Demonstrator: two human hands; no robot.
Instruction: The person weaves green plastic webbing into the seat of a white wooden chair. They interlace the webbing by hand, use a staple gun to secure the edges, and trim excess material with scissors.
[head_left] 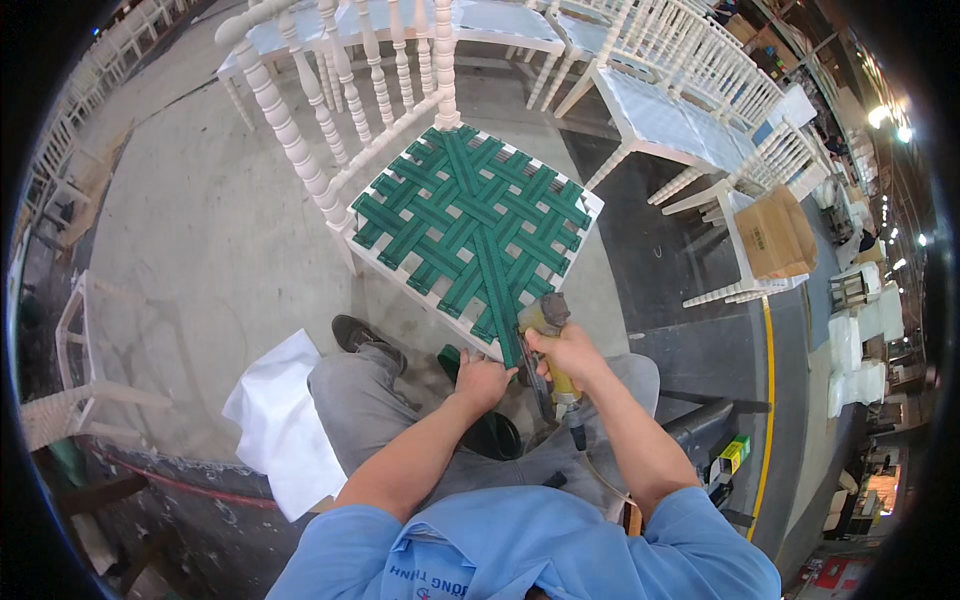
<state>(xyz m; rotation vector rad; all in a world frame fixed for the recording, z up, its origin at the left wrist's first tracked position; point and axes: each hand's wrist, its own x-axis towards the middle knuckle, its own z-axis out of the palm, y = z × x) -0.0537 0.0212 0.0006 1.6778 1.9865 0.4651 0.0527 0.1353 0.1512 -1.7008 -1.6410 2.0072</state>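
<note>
In front of me stands a white chair (455, 325) with turned spindles and a seat of woven green webbing (470, 215). A loose green strap (492, 275) runs diagonally over the weave to the near corner. My left hand (482, 383) is closed on the strap's end just below the seat's front edge. In my right hand (570, 355) is a yellowish staple gun (548, 314) with a hose, its grip wrapped by my fingers. The gun sits beside the strap at the near corner, and its tip is hard to make out. More green webbing (492, 436) hangs between my legs.
A white cloth (285, 410) lies by my left leg. White benches (680, 130) and chairs stand at the back and right, one chair bearing a brown cardboard box (773, 235). A yellow-green small box (733, 455) lies at the right. A yellow line (768, 410) marks the floor.
</note>
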